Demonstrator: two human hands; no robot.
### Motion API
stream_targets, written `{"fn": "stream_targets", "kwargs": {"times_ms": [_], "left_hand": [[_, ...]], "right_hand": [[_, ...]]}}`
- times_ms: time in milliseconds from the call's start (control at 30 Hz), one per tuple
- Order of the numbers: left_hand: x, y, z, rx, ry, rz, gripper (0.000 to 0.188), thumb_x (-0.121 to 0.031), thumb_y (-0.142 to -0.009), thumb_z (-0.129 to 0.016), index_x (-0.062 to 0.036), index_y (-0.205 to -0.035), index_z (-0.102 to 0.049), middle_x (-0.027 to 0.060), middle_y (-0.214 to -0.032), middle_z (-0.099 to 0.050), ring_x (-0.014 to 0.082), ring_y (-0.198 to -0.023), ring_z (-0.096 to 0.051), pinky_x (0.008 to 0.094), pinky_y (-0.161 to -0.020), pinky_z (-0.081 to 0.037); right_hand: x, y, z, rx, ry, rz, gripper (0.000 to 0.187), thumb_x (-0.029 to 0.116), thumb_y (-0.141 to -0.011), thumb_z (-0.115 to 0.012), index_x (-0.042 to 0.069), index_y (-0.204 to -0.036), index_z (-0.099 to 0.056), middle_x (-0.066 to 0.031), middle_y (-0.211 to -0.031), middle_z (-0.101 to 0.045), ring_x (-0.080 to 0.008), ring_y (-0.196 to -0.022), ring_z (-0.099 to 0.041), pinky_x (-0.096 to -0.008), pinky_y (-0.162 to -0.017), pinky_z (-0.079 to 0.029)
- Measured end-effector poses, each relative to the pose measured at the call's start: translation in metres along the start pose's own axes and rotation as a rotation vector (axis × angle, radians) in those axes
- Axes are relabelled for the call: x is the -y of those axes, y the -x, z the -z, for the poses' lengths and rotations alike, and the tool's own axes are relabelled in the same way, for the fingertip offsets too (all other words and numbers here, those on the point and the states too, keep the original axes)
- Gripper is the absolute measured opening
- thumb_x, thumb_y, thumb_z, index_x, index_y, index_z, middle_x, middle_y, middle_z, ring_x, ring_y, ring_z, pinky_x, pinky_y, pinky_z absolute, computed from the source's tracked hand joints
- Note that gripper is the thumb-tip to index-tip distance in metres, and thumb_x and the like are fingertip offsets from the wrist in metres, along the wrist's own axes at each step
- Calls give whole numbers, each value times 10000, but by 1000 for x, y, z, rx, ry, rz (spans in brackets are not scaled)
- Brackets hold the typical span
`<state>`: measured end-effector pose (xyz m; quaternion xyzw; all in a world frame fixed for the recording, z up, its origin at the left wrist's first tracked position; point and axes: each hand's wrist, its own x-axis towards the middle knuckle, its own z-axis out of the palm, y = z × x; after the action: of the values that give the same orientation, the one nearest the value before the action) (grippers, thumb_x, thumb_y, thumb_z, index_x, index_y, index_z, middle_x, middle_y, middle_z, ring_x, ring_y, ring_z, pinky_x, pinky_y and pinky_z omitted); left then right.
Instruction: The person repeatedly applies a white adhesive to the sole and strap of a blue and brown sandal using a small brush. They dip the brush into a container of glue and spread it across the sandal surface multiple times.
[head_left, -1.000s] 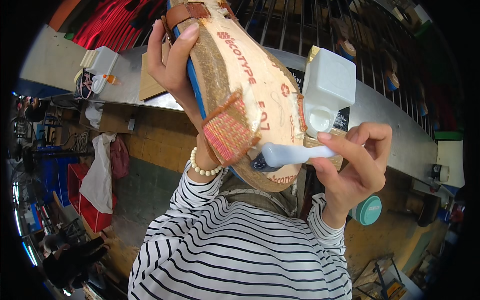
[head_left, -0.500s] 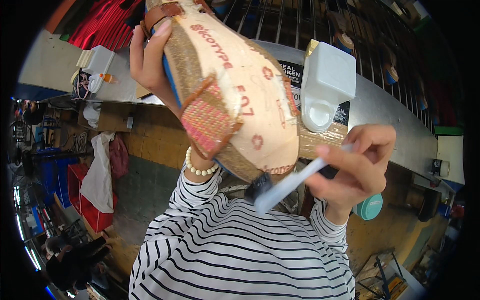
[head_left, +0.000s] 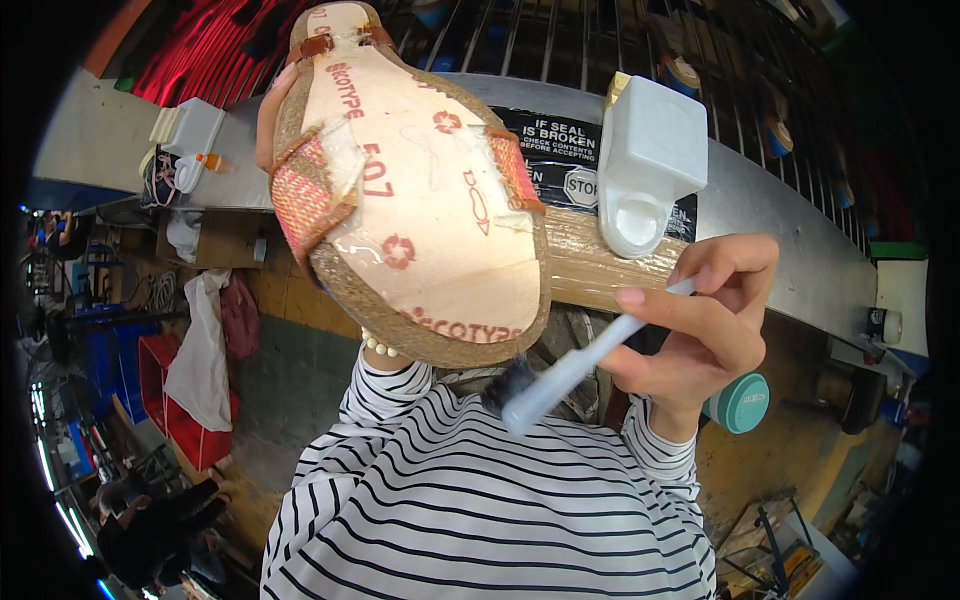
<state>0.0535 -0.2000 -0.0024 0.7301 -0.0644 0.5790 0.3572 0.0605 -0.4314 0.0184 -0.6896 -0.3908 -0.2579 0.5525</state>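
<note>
Left hand (head_left: 267, 120) supports an upturned sandal (head_left: 420, 200); brush (head_left: 568, 370) is pinched between thumb and finger of right hand (head_left: 705, 325).
The left fingers clasp the sandal's side edge — the palm is hidden. The sandal is held up before the body, showing woven pink strap ends, smooth pale underside and grainy, cork-like rim. Dark bristles (head_left: 508, 388) are near its broad end; I cannot tell if touching. Light, even strokes along this curve would probably serve best — with the slim plastic handle kept steady.

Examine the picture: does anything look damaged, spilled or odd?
The ragged, whitish patches beside the woven straps on the upturned sandal in the left hand look odd: rough against the smoother pale underside.
</note>
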Motion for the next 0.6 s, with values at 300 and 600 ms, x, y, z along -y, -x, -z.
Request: {"fn": "stream_targets", "kwargs": {"times_ms": [300,600], "left_hand": [[-7,10,-1,64,231,208,728,-419,-864,-710,-61,-1415,-396,130,-1394,-418,323,-1356,-377,423,-1108,-362],[-11,13,-6,151,400,299,712,-378,-862,-715,-65,-1419,-399,131,-1389,-426,307,-1346,-399,407,-1101,-382]], "right_hand": [[-1,-5,5,48,-8,-31,371,293,-520,-933,110,-804,-779,-31,-951,-369,-152,-783,-468,-261,-675,-382],[0,-4,16,62,84,-60,381,346,-561,-919,108,-828,-788,-30,-933,-371,-152,-756,-451,-259,-666,-374]]}}
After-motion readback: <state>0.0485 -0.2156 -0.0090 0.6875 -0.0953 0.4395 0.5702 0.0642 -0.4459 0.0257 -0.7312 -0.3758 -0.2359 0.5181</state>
